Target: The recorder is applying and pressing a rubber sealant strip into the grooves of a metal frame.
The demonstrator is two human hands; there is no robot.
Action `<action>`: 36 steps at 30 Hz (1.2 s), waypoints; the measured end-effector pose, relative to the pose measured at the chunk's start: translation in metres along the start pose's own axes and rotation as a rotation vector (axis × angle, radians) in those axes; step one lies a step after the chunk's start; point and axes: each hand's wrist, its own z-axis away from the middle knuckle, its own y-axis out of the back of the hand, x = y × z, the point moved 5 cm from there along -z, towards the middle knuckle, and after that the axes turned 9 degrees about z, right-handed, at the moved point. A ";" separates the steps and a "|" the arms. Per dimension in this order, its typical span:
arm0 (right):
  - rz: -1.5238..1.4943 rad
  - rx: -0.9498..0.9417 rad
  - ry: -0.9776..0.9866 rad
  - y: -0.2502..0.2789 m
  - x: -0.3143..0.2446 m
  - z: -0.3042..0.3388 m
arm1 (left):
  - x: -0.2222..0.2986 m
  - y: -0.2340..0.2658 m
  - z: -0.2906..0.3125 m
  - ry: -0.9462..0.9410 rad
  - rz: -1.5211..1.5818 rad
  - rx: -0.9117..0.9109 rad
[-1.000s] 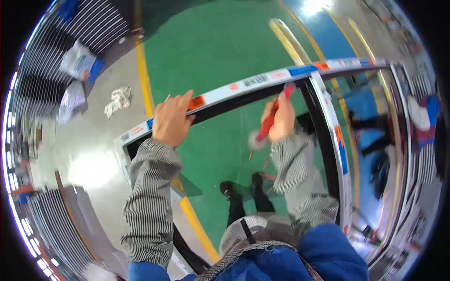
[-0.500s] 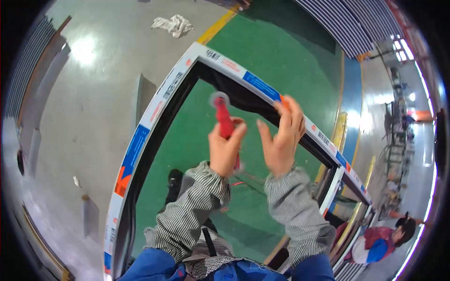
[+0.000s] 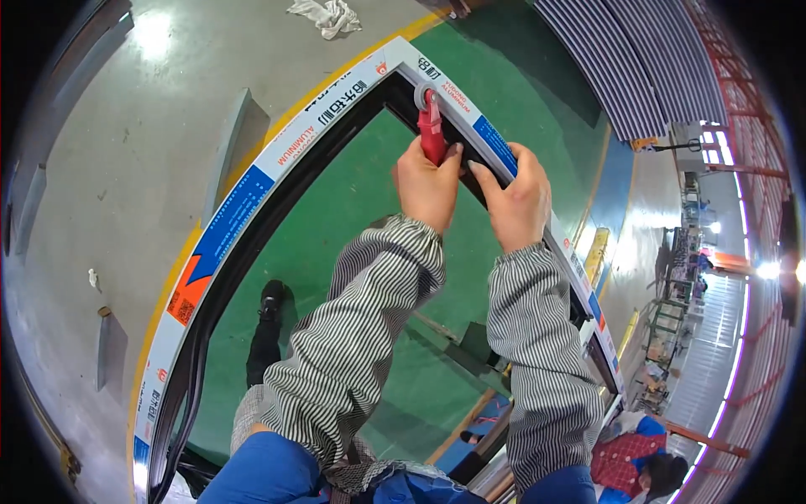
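At the picture's upper centre we grip a red roller tool (image 3: 431, 133) in our left hand (image 3: 426, 186), its wheel at the inner edge of the white frame (image 3: 281, 160); our right hand (image 3: 520, 203) clasps that frame alongside. A white cloth (image 3: 329, 17) lies at upper left.

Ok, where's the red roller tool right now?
At the head view's upper middle, the red roller tool is in the left hand, its wheel near the top corner of the frame.

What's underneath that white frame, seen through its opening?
Mostly green floor, plus a black shoe; striped sleeves hide some floor, and the frame covers what's directly beneath its bars.
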 end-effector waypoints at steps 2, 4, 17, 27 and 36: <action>0.006 0.010 -0.012 -0.003 0.002 0.002 | -0.008 -0.002 0.005 0.008 0.055 0.031; 0.012 0.022 -0.025 -0.002 0.003 0.003 | -0.011 -0.002 0.009 0.014 0.109 0.061; 0.054 0.026 -0.071 -0.005 0.001 0.000 | -0.009 -0.002 0.009 0.048 0.115 0.107; 0.041 -0.010 0.056 -0.012 -0.012 -0.020 | -0.017 0.002 0.017 0.143 0.206 0.060; 0.075 0.015 0.069 -0.021 -0.015 -0.022 | -0.022 0.003 0.031 0.270 0.511 0.035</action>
